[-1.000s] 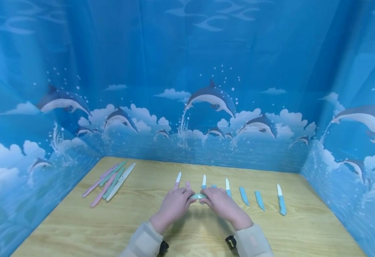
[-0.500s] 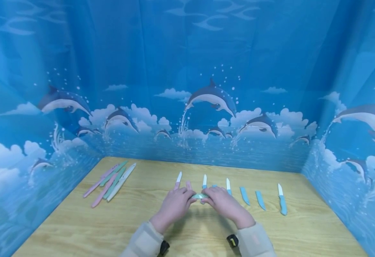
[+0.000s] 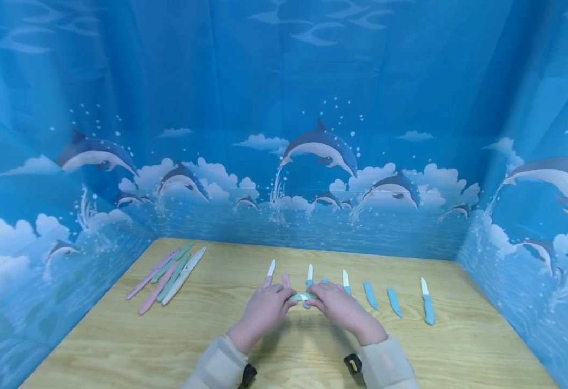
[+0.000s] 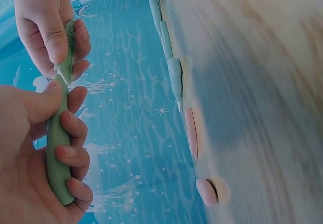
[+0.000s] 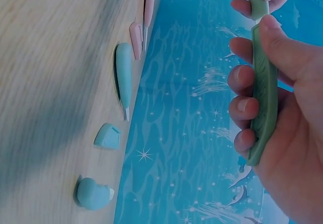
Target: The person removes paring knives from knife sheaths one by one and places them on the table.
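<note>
Above the middle of the table in the head view, my left hand [image 3: 264, 310] and right hand [image 3: 337, 309] meet at a small green knife. My left fingers curl round its green handle [image 4: 58, 148]. My right hand grips a green knife sheath [image 5: 263, 90] with a raised pattern. Only a sliver of pale blade shows between handle and sheath in both wrist views; the sheath hides the rest. Just beyond the hands lie a pink knife [image 3: 271, 271], a pink sheath [image 3: 286, 280] and a blue knife [image 3: 310, 273], partly covered by the hands.
To the right lie another blue knife [image 3: 345, 280], two blue sheaths [image 3: 370, 296] and a bare blue knife [image 3: 427, 307]. A pile of several pink, green and white knives [image 3: 169, 276] sits at the table's left. A dolphin-print curtain [image 3: 284, 227] borders the wooden table [image 3: 196, 346].
The hands stay nearly in place, still holding the green handle and sheath together; the sheath looks slightly turned. The things on the table have not moved.
</note>
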Demonstrator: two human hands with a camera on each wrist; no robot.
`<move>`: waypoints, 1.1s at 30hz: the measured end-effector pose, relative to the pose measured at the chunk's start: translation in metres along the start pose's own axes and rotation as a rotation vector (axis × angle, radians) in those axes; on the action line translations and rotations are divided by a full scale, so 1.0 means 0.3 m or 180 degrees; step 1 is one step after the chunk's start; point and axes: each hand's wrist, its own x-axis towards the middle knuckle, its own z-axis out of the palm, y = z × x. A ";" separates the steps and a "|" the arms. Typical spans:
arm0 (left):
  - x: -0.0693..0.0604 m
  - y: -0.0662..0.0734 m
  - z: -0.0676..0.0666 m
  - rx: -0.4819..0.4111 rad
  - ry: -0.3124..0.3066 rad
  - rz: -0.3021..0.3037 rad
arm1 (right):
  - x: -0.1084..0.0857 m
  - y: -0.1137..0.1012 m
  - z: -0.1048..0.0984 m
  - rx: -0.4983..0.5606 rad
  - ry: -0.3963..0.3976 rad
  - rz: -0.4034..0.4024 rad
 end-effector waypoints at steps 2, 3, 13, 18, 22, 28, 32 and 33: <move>0.000 -0.001 0.001 0.0006 -0.0004 -0.0006 | 0.000 0.000 -0.001 0.0020 -0.0007 0.0000; 0.000 -0.001 0.002 0.0007 -0.0002 -0.0006 | -0.001 0.000 -0.002 0.0027 -0.0012 0.0003; 0.001 0.000 0.008 0.0043 -0.0015 0.0010 | -0.005 0.009 0.006 0.0018 0.0007 0.0008; 0.001 -0.005 0.013 0.0043 -0.0003 0.0000 | -0.004 0.013 0.005 -0.0006 0.0052 -0.0018; 0.001 -0.011 0.016 0.0038 0.0036 0.0011 | -0.001 0.017 0.006 -0.0024 0.0059 -0.0032; 0.004 -0.014 0.012 0.0053 0.0093 0.0029 | 0.002 0.025 0.002 -0.0049 0.0113 -0.0089; 0.004 -0.014 0.008 0.0058 0.0069 0.0016 | 0.004 0.030 0.001 -0.0087 0.0073 -0.0071; 0.004 -0.014 0.007 0.0064 0.0068 0.0022 | 0.004 0.031 0.001 -0.0084 0.0071 -0.0070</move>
